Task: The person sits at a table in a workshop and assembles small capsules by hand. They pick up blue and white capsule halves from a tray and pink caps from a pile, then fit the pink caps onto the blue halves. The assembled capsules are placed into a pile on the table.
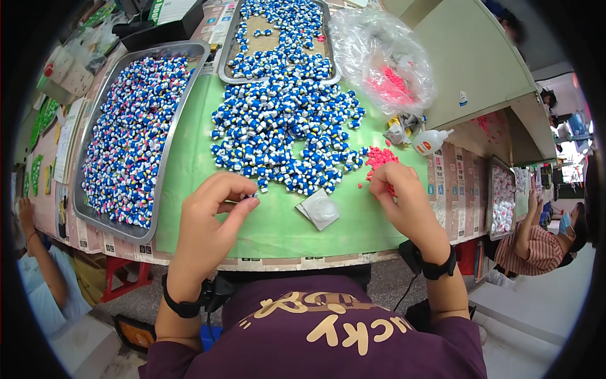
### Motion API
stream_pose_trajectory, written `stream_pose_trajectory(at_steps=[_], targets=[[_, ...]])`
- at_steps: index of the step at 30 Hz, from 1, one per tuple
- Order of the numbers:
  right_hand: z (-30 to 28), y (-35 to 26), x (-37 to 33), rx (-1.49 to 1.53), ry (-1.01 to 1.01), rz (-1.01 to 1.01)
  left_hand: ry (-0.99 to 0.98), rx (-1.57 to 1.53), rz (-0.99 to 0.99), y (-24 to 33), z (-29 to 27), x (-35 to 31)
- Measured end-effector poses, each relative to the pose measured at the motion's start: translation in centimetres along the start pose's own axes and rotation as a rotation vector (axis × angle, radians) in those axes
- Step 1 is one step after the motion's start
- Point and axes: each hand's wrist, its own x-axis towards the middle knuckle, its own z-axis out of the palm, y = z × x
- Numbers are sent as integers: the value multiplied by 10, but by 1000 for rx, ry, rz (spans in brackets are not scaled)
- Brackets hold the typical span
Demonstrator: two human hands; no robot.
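Observation:
My left hand (218,208) is closed in a pinch, with a small blue-and-white plastic figure (250,196) between thumb and fingertips. My right hand (407,199) bends over the edge of a pile of tiny pink pieces (380,158), thumb and forefinger curled together. Whatever its fingertips hold is too small to make out. Between my hands lies a square white pad (309,210) with a clear, round, shiny lump (327,210) on it. Beyond them a broad heap of blue-and-white figures (284,129) is spread over the green mat (252,237).
At left stands a metal tray (161,158) full of figures with pink bits. A second tray (222,66) of figures is at the back. A clear bag (360,38) of pink pieces, a white squeeze bottle (429,141) and a cabinet (467,57) stand right. Other people sit at both sides.

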Motion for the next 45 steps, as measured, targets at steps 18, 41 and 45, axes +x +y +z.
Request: stream_pose_trajectory(at_steps=[18,41,45], targets=[[-1,-74,13,673,270,-221,-453,-854,-53,39,40,22],[0,-88,17,1036,47,69,-169,-349,341,32,39,17],[-2,-83,23,885,45,46,-153,-405,168,33,36,13]])
